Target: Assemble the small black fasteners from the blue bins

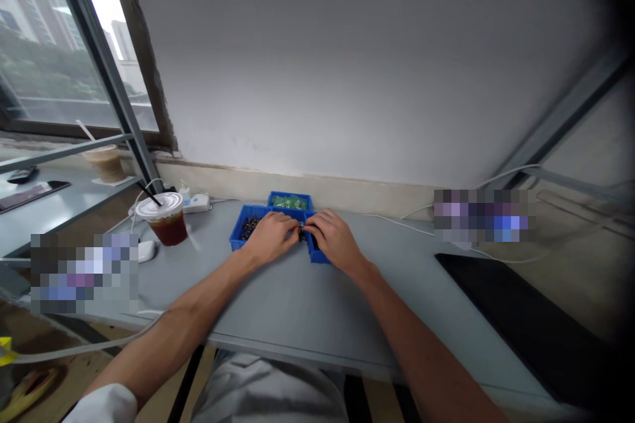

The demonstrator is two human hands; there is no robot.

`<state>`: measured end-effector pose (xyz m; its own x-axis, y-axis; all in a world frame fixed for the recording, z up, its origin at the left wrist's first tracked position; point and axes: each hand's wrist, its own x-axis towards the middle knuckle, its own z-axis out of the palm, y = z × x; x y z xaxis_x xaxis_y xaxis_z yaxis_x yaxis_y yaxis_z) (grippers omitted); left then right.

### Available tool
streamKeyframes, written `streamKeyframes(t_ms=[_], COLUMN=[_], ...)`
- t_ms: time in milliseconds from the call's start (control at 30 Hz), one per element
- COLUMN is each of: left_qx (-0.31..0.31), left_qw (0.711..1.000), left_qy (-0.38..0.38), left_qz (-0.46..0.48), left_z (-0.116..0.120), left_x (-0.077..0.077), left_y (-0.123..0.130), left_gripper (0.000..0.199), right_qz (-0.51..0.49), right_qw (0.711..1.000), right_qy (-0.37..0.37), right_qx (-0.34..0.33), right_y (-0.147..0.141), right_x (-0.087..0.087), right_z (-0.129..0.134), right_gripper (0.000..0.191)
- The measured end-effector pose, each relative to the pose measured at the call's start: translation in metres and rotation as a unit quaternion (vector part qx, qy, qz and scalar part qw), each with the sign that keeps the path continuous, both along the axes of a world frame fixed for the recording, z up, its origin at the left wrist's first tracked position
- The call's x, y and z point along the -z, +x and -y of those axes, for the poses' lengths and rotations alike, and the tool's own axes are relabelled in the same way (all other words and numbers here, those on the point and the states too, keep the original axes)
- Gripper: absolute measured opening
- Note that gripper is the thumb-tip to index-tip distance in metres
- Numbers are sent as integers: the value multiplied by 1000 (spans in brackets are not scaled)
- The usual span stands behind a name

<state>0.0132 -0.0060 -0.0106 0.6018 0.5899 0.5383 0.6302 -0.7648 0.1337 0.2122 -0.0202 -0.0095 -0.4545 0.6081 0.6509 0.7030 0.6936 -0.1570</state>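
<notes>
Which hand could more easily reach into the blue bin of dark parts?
Probably the left hand, at the edge of the blue bin; the right hand sits farther away.

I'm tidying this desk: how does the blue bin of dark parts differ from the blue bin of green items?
The blue bin of dark parts sits nearer the person than the blue bin of green items, which is back toward the wall. The first holds small dark pieces, the second something green, too small to identify. The left hand covers part of the first, while the second shows almost whole. Both are blue, open-topped and rest on the grey desk.
</notes>
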Motion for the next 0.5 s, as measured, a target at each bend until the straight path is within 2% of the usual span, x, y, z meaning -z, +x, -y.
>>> streamKeyframes(t_ms=[233,300,400,500], left_qx=[18,12,1,1], left_qw=[1000,1000,1000,1000], left_qy=[5,6,5,2], left_qz=[-1,1,10,13], left_z=[1,0,0,0], left_x=[-1,-1,-1,-1], left_y=[0,0,0,0], left_gripper=[23,22,22,21], right_qz=[3,-13,-31,-14], right_qw=[999,999,999,999], right_qy=[-8,-12,-22,-24], right_qx=[32,30,4,-19], right_y=[-1,-1,-1,0], right_x=[0,0,0,0], right_z=[1,3,3,3], right_gripper=[35,31,14,12])
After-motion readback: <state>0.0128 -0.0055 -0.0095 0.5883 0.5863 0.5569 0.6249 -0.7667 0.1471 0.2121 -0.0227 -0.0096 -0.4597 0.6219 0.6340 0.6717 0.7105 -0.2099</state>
